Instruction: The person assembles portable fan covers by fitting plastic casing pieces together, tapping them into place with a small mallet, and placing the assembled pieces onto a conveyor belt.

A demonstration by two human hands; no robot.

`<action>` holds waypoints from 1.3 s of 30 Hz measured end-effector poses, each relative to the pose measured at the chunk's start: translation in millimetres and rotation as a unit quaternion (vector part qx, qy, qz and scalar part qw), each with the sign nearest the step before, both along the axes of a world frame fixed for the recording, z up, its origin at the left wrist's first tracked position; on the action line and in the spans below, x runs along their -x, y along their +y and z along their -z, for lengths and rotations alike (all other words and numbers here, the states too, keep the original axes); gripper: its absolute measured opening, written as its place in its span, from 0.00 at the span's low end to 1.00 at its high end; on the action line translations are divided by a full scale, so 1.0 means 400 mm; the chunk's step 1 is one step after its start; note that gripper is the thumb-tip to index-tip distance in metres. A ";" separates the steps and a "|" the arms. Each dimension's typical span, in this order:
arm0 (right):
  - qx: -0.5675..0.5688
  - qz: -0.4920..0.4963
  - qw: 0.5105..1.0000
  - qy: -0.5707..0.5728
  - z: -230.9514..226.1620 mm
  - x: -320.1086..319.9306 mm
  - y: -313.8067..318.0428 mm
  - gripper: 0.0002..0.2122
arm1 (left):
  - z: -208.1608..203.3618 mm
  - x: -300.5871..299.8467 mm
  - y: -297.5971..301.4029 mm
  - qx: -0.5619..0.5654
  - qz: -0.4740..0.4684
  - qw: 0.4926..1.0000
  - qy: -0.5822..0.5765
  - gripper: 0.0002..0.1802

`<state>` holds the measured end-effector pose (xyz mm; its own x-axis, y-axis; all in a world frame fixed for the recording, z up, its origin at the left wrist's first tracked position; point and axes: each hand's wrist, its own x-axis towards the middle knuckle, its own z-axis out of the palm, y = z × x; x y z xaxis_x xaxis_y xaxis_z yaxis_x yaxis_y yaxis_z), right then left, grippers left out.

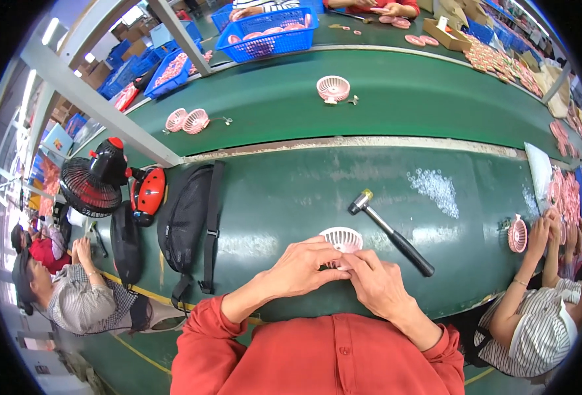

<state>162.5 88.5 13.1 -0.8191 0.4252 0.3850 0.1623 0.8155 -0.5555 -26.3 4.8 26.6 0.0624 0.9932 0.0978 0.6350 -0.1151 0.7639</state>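
In front of my chest, both hands are at a pale pink, round slotted housing (341, 237), like a small fan's cage. My left hand (305, 266) grips its left side, fingers closed around the lower rim. The fingers of my right hand (380, 282) are pinched together at the rim's near right. Whatever small part lies between the fingertips is hidden. Just right of the hands a hammer (399, 242) with a black grip and a yellow-tipped head lies on the green table (271, 197). Beyond it is a scattered heap of small clear pieces (433, 191).
A black bag (187, 217) and a black-and-red fan (92, 187) stand at left. Across the far side runs a green conveyor belt (251, 99) with pink housings (333, 87) and a blue basket (268, 43) beyond. Co-workers sit at left and right; another pink housing (517, 234) is by the right one.
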 end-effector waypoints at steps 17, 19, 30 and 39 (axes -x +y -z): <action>0.521 0.103 0.842 0.090 0.046 0.016 0.084 0.05 | -0.007 0.286 0.167 0.077 -0.092 0.992 -0.049 0.26; 0.594 0.110 0.789 0.111 0.056 0.030 0.100 0.05 | 0.029 0.418 0.222 0.037 -0.236 0.971 -0.004 0.32; 0.543 0.181 0.820 -0.016 0.103 0.078 0.123 0.08 | 0.162 0.863 0.287 0.067 -0.448 0.872 0.185 0.39; 0.537 0.203 0.817 -0.046 0.103 0.078 0.128 0.08 | 0.117 0.752 0.313 0.085 -0.441 0.878 0.167 0.28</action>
<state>131.2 139.6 -27.9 -0.5305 0.7218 -0.4446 0.3791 -0.2671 -0.8860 -327.0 130.2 -20.0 -0.7407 0.6685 0.0666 0.6123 0.6310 0.4763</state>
